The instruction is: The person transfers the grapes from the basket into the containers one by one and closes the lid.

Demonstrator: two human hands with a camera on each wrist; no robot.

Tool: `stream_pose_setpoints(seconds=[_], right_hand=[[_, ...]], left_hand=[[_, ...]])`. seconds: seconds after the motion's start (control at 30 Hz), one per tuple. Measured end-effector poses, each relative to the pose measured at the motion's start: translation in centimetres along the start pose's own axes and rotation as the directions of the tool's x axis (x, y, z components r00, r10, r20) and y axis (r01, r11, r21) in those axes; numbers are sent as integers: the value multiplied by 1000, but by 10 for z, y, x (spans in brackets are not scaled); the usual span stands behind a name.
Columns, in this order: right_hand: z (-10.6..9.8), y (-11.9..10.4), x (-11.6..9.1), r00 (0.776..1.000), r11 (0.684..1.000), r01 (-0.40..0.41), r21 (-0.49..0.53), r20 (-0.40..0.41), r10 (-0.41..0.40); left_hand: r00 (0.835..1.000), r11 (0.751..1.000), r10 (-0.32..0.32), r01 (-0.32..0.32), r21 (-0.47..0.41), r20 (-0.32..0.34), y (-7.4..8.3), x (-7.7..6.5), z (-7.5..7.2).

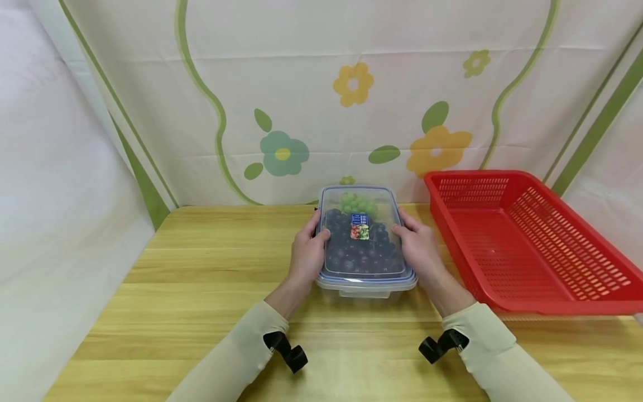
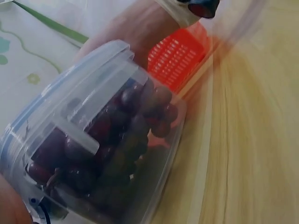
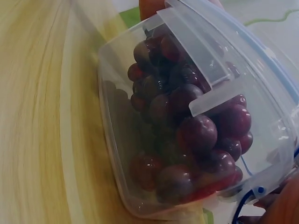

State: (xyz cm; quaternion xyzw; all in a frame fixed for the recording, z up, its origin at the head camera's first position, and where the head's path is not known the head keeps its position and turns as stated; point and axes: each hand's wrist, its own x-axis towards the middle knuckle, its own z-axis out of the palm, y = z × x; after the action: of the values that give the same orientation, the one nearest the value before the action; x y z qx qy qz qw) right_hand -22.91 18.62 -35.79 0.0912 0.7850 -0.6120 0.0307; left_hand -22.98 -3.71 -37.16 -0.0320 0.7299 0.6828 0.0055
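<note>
A clear plastic food container (image 1: 364, 282) with a blue-edged lid on it is between my two hands, in the middle of the head view. Through its walls I see dark purple grapes (image 3: 198, 133) and, at the far end, a bunch of green grapes (image 1: 359, 204). My left hand (image 1: 307, 251) grips its left side, thumb on the lid. On the opposite side my right hand (image 1: 421, 248) holds it the same way. A small printed label (image 1: 359, 226) sits on the lid. Whether the container's base touches the table cannot be told.
To the right, a red perforated plastic basket (image 1: 507, 251) stands on the wooden table (image 1: 201, 290). A white curtain (image 1: 301, 33) with printed flowers hangs behind the table's back edge. Each forearm carries a black wrist mount (image 1: 286, 350).
</note>
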Motion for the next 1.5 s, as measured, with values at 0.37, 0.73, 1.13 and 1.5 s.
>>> stream_pose_setpoints(seconds=[0.37,0.73,1.13,1.5], right_hand=[[1,9,3,999,997,-5,83,-41,8],[-1,9,4,992,975,-120,190,58,111],[-17,17,8,965,897,-234,374,204,166],[-10,10,2,992,987,-129,93,11,128]], left_hand=[[999,998,-5,7,-67,40,-5,4,-3],[999,987,-52,53,-149,13,-12,4,-4],[976,955,-206,217,-201,71,-22,10,-13],[991,956,-131,122,-267,-17,-16,6,-11]])
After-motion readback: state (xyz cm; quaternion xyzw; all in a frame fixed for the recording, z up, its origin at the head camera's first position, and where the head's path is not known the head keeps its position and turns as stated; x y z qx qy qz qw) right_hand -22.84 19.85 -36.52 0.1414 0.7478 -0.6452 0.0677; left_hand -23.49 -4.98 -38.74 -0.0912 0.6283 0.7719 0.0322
